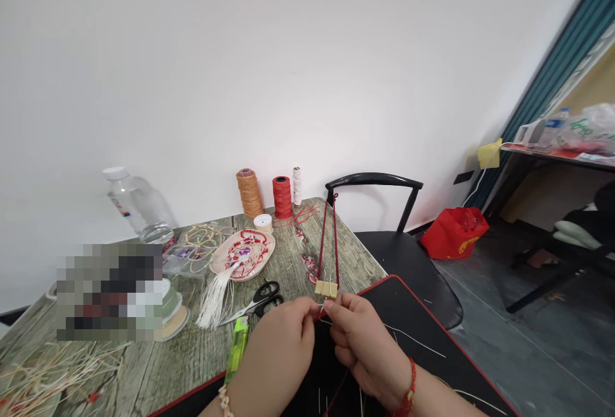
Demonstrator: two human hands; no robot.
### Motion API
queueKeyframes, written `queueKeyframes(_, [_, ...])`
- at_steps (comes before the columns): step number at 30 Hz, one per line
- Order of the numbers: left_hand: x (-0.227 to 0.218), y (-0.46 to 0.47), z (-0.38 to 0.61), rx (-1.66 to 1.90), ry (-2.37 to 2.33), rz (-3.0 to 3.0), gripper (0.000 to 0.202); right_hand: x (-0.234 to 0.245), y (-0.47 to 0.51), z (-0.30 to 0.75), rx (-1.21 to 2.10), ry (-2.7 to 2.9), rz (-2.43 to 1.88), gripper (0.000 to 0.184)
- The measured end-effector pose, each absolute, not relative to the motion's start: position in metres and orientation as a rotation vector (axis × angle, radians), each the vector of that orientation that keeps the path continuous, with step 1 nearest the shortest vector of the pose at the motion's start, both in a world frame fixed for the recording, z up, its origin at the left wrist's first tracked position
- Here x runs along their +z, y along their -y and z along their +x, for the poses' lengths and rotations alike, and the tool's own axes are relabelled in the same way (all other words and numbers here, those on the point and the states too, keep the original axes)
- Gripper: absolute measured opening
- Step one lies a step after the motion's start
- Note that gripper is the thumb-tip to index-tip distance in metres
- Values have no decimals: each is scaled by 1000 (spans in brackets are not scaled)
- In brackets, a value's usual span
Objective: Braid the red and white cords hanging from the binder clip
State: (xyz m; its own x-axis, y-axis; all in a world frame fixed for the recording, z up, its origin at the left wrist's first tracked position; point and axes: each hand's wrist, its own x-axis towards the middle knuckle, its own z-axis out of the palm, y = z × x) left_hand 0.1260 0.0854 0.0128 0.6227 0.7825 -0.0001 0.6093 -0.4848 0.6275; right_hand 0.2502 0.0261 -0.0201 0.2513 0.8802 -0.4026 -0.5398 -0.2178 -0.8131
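Note:
My left hand (283,350) and my right hand (365,343) meet just below a pale yellow binder clip (326,289). The fingertips of both are pinched on thin cord, with a little red and white showing between them; the exact knot is hidden. Two strands of dark red cord (336,244) stretch from the clip up toward the chair back. Loose white thread (416,340) trails to the right over a black mat (384,314) with a red edge. Beside my left hand lie a green lighter (237,346) and black-handled scissors (266,298).
A plate (269,253) holds red and white braided cords, with a white tassel (214,298) hanging off it. Behind stand orange (250,194), red (282,198) and white thread spools (296,186). A bottle (139,205) is at left, a black chair (403,263) beyond the table, a red bag (454,232) on the floor.

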Motion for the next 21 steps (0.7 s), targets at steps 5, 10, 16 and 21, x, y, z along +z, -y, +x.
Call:
queueKeyframes(5, [9,-89,131,368,-992,1998,21,-23,-26,251,1367,392,-1180,31])
queueKeyframes(10, [0,-94,134,441,-991,1956,22,-21,-28,250,1355,370,-1210,32])
queueKeyframes(16, [5,-102,131,371,-807,1919,16,-17,-27,251,1357,408,-1222,30])
queueKeyframes(21, [7,-101,129,321,-840,2025,14,-19,-28,252,1353,439,-1246,29])
